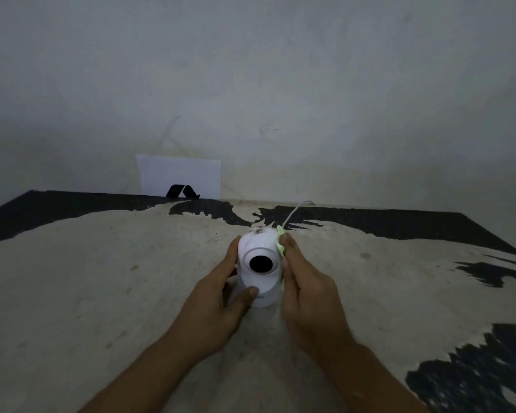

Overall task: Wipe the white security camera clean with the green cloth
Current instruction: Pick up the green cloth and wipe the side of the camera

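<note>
The white security camera [258, 266] stands upright on the cream and black cloth-covered table [102, 278], its round black lens facing me. Dark smudges mark the top of its dome. My left hand [221, 293] grips the camera's left side, thumb across the base. My right hand [303, 281] holds the green cloth [280, 240] against the camera's right side; only a small pale green fold shows above my fingers, the remainder hidden in my palm. A thin white cable [295, 211] runs from behind the camera toward the wall.
A white sheet of paper with a black logo [179, 177] leans against the grey wall at the table's back edge. The table cover carries large black patterns at the back and at the right [474, 380].
</note>
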The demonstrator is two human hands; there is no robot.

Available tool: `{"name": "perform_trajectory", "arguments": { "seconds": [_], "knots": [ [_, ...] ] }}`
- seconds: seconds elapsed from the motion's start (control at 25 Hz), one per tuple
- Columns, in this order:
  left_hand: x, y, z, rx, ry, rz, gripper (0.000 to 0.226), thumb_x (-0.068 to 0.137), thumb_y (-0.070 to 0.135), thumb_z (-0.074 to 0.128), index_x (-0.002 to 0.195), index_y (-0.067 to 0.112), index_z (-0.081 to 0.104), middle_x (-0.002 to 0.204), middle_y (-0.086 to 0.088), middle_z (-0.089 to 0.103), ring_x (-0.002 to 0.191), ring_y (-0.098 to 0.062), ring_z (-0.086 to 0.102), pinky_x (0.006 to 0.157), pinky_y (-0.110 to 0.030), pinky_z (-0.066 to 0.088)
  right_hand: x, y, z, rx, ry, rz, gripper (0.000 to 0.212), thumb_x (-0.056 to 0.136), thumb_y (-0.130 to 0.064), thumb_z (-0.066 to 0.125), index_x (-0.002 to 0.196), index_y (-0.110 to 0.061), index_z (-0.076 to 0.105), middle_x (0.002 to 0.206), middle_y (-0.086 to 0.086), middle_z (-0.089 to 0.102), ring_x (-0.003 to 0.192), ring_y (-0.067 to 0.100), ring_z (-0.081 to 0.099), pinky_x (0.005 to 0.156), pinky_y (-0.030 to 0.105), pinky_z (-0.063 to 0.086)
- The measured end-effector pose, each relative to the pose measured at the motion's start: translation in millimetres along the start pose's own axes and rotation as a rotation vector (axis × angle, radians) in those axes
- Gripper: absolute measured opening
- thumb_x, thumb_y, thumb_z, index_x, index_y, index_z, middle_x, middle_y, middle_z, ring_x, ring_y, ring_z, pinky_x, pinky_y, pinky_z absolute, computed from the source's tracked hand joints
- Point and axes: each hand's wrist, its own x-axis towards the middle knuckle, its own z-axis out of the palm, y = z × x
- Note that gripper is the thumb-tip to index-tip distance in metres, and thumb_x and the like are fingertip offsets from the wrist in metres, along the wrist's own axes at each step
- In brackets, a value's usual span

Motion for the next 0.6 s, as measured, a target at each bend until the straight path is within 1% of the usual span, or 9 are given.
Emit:
{"name": "perform_trajectory", "arguments": {
  "seconds": [0.08, 0.12, 0.2, 0.28, 0.32, 0.4, 0.48, 0.52, 0.6],
  "knots": [
    [-0.8, 1.0, 0.1, 0.0, 0.008, -0.002, 0.076, 0.086, 0.039, 0.057, 0.143, 0.045, 0.008, 0.121, 0.042, 0.029, 0.094, 0.037, 0.032, 0.075, 0.012, 0.03, -1.4, 0.0, -1.5, -0.006, -0.002, 0.088, 0.045, 0.096, -0.023, 0.038, 0.138, -0.008, 0.041, 0.092, 0.008, 0.072, 0.072, 0.008, 0.065, 0.064, 0.019, 0.055],
    [-1.2, 1.9, 0.0, -0.001, 0.012, 0.002, 0.075, 0.086, 0.04, 0.057, 0.143, 0.045, 0.008, 0.121, 0.042, 0.029, 0.094, 0.038, 0.032, 0.075, 0.012, 0.029, -1.3, -1.4, -2.6, -0.02, -0.006, 0.094, 0.045, 0.096, -0.024, 0.037, 0.137, -0.006, 0.043, 0.09, 0.008, 0.072, 0.069, 0.005, 0.063, 0.063, 0.014, 0.052],
    [-1.9, 3.5, -0.2, -0.004, 0.008, 0.0, 0.075, 0.085, 0.04, 0.057, 0.142, 0.047, 0.008, 0.121, 0.042, 0.029, 0.094, 0.036, 0.033, 0.075, 0.012, 0.029, 0.4, -6.0, -3.4, -0.051, 0.008, 0.006, 0.046, 0.095, -0.023, 0.037, 0.136, -0.001, 0.042, 0.113, 0.017, 0.068, 0.094, 0.014, 0.066, 0.082, 0.018, 0.053],
    [-1.9, 4.0, 0.0, -0.011, 0.008, -0.01, 0.075, 0.086, 0.038, 0.058, 0.141, 0.047, 0.007, 0.125, 0.038, 0.029, 0.093, 0.032, 0.035, 0.073, 0.013, 0.028, -2.3, -5.9, 1.2, -0.084, -0.001, -0.112, 0.047, 0.093, -0.019, 0.037, 0.136, -0.001, 0.035, 0.135, 0.02, 0.053, 0.124, 0.025, 0.052, 0.101, 0.031, 0.044],
    [-1.9, 4.1, 0.2, -0.011, 0.011, -0.012, 0.075, 0.086, 0.037, 0.058, 0.14, 0.047, 0.007, 0.127, 0.035, 0.03, 0.094, 0.029, 0.037, 0.073, 0.013, 0.029, -3.0, -4.2, 3.2, -0.062, -0.011, -0.116, 0.047, 0.093, -0.019, 0.037, 0.137, -0.002, 0.032, 0.139, 0.017, 0.049, 0.129, 0.025, 0.047, 0.105, 0.031, 0.041],
    [-1.9, 3.9, 0.3, -0.002, 0.013, -0.008, 0.075, 0.085, 0.039, 0.057, 0.142, 0.047, 0.009, 0.129, 0.032, 0.033, 0.099, 0.02, 0.041, 0.075, 0.01, 0.033, -1.3, -2.0, 2.1, 0.009, -0.011, -0.002, 0.047, 0.095, -0.024, 0.035, 0.138, -0.004, 0.036, 0.127, 0.007, 0.06, 0.114, 0.016, 0.06, 0.095, 0.018, 0.048],
    [-2.2, 3.7, 0.0, -0.013, 0.015, -0.001, 0.075, 0.085, 0.039, 0.057, 0.143, 0.045, 0.01, 0.128, 0.034, 0.036, 0.1, 0.023, 0.043, 0.078, 0.007, 0.035, -1.7, 1.0, -0.6, 0.004, -0.006, 0.095, 0.04, 0.097, -0.028, 0.034, 0.124, -0.009, 0.056, 0.088, -0.01, 0.066, 0.072, -0.002, 0.062, 0.061, 0.01, 0.049],
    [-2.4, 3.8, -0.2, -0.021, 0.015, 0.005, 0.075, 0.086, 0.039, 0.057, 0.143, 0.045, 0.01, 0.127, 0.035, 0.036, 0.1, 0.028, 0.041, 0.079, 0.008, 0.035, -2.3, 2.3, -1.6, 0.004, -0.011, 0.108, 0.034, 0.096, -0.027, 0.034, 0.114, -0.013, 0.06, 0.077, -0.015, 0.061, 0.063, -0.002, 0.058, 0.053, 0.01, 0.043],
    [-2.2, 3.3, 0.0, -0.012, 0.008, 0.008, 0.074, 0.086, 0.039, 0.057, 0.143, 0.045, 0.01, 0.128, 0.034, 0.035, 0.098, 0.033, 0.037, 0.078, 0.009, 0.033, -1.8, -1.5, -2.4, 0.013, -0.003, 0.085, 0.038, 0.097, -0.026, 0.036, 0.124, -0.008, 0.055, 0.093, -0.01, 0.065, 0.078, -0.001, 0.063, 0.065, 0.012, 0.051]
  ]
}}
